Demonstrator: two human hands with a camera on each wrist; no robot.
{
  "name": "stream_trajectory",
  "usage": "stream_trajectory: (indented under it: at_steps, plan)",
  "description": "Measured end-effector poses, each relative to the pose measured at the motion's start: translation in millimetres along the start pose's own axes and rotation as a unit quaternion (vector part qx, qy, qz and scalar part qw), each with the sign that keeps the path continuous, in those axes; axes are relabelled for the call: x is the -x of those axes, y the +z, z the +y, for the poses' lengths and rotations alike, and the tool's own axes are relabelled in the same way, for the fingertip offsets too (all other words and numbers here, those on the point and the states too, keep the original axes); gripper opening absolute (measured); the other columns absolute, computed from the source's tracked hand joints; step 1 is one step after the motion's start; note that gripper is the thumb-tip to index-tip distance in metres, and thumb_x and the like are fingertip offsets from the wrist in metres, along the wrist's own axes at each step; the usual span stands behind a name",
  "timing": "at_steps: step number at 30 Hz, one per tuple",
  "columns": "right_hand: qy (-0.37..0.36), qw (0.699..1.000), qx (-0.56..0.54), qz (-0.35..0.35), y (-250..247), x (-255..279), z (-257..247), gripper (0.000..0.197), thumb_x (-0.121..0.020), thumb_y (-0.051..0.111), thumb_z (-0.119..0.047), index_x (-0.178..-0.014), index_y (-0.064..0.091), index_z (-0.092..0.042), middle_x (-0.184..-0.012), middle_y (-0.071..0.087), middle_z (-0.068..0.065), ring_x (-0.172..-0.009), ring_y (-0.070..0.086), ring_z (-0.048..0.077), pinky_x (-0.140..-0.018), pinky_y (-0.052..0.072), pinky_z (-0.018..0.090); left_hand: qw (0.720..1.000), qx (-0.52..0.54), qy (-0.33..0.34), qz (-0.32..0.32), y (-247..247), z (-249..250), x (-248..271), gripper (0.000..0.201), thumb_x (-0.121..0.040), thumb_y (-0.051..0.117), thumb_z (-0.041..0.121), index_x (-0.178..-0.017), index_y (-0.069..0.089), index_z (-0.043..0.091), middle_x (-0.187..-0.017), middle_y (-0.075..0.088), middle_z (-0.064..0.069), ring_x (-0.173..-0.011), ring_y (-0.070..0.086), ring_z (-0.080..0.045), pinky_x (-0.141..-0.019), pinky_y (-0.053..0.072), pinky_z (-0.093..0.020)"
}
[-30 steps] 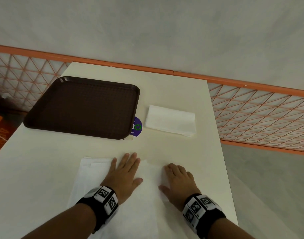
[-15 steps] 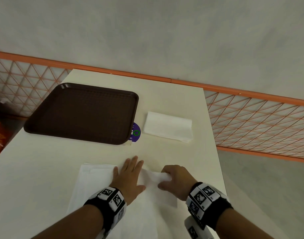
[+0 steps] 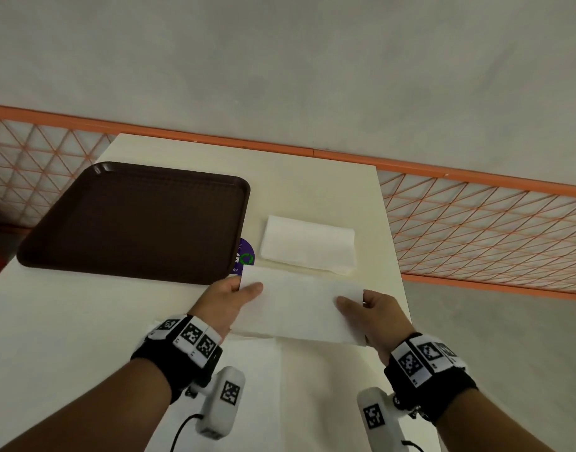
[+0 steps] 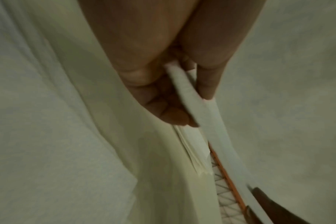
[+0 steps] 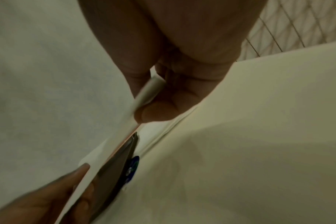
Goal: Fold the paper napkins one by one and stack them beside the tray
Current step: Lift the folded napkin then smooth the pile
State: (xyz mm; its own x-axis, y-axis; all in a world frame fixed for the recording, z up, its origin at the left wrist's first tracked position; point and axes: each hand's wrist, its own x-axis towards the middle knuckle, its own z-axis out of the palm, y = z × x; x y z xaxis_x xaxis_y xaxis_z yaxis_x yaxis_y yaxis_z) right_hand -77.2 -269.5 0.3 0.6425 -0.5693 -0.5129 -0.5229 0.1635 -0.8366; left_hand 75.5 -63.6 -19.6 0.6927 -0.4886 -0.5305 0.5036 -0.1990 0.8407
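Observation:
A folded white napkin (image 3: 301,305) hangs above the table, held at both ends. My left hand (image 3: 237,295) pinches its left end, thumb on top; the left wrist view shows the napkin edge (image 4: 184,92) between thumb and fingers. My right hand (image 3: 361,308) pinches the right end (image 5: 148,92). A stack of folded napkins (image 3: 308,244) lies just right of the dark brown tray (image 3: 136,220), directly beyond the held one. More unfolded white napkins (image 3: 299,386) lie flat under my wrists.
The cream table (image 3: 312,184) ends at its right edge close to the stack. An orange mesh fence (image 3: 485,230) runs behind and to the right. A purple round sticker (image 3: 246,257) shows by the tray's corner. Grey floor lies beyond.
Both hands went from pressing flat on the napkin to pinching its ends. They have lifted it off the table and carried it forward toward the stack beside the tray.

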Motion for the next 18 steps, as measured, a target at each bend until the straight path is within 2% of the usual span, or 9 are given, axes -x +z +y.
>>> stream_trajectory:
  at_steps: [3, 6, 8, 10, 13, 15, 18]
  plan:
    - [0.016, 0.999, 0.047, -0.012, -4.7, -18.3, -2.3, 0.012, -0.084, 0.073, -0.02, -0.087, 0.071, -0.009, -0.091, 0.074, 0.015, -0.087, 0.07, 0.036, -0.075, 0.057, 0.058, 0.988, -0.14, 0.048, 0.051, 2.8, 1.5, -25.6, 0.023, -0.082, 0.069, 0.033, -0.09, 0.072, 0.012, -0.092, 0.074, -0.011, -0.091, 0.069, -0.032, -0.089, 0.053, -0.051]
    - [-0.005, 0.998, 0.065, 0.012, -10.3, -43.5, -16.0, 0.011, -0.086, 0.07, -0.014, -0.086, 0.068, -0.003, -0.093, 0.072, 0.02, -0.087, 0.07, 0.037, -0.072, 0.058, 0.055, 0.968, -0.227, 0.08, 0.074, 8.6, 14.3, -50.7, 0.037, -0.085, 0.064, 0.038, -0.091, 0.065, 0.001, -0.081, 0.068, -0.009, -0.072, 0.063, -0.023, -0.082, 0.052, -0.05]
    - [-0.018, 0.995, 0.082, 0.045, -12.4, -64.2, -26.3, 0.012, -0.085, 0.071, -0.014, -0.08, 0.067, -0.004, -0.088, 0.071, 0.019, -0.082, 0.07, 0.036, -0.069, 0.06, 0.052, 0.952, -0.273, 0.105, 0.089, 14.9, 27.2, -68.1, 0.037, -0.089, 0.062, 0.033, -0.085, 0.061, -0.004, -0.073, 0.06, -0.016, -0.065, 0.053, -0.019, -0.068, 0.05, -0.044]
    - [-0.027, 0.991, 0.104, 0.079, -13.9, -86.8, -36.1, 0.015, -0.083, 0.074, -0.017, -0.073, 0.066, -0.009, -0.08, 0.071, 0.015, -0.074, 0.071, 0.033, -0.066, 0.06, 0.049, 0.93, -0.326, 0.124, 0.115, 21.1, 40.2, -85.1, 0.036, -0.09, 0.062, 0.029, -0.07, 0.055, 0.0, -0.064, 0.051, -0.012, -0.06, 0.046, -0.021, -0.058, 0.039, -0.033]
    - [-0.032, 0.983, 0.143, 0.113, -15.0, -115.5, -48.0, 0.017, -0.083, 0.074, -0.023, -0.074, 0.065, -0.012, -0.075, 0.07, 0.011, -0.064, 0.069, 0.028, -0.063, 0.061, 0.041, 0.912, -0.36, 0.132, 0.149, 27.1, 54.2, -110.1, 0.039, -0.089, 0.062, 0.03, -0.062, 0.049, 0.006, -0.06, 0.046, -0.007, -0.056, 0.042, -0.021, -0.054, 0.032, -0.029]
    - [-0.031, 0.975, 0.182, 0.128, -15.2, -131.5, -51.4, 0.017, -0.083, 0.073, -0.028, -0.074, 0.065, -0.016, -0.07, 0.069, 0.007, -0.058, 0.066, 0.024, -0.063, 0.06, 0.036, 0.899, -0.387, 0.126, 0.159, 30.4, 58.2, -125.6, 0.044, -0.089, 0.062, 0.031, -0.058, 0.038, 0.011, -0.057, 0.04, -0.004, -0.055, 0.037, -0.021, -0.053, 0.029, -0.03]
    - [-0.028, 0.963, 0.228, 0.142, -14.9, -150.7, -49.0, 0.017, -0.082, 0.072, -0.034, -0.072, 0.065, -0.022, -0.075, 0.071, 0.006, -0.073, 0.069, 0.027, -0.073, 0.059, 0.038, 0.874, -0.44, 0.121, 0.164, 34.9, 59.2, -145.0, 0.049, -0.089, 0.062, 0.032, -0.056, 0.03, 0.014, -0.056, 0.036, -0.002, -0.057, 0.036, -0.023, -0.054, 0.028, -0.03]
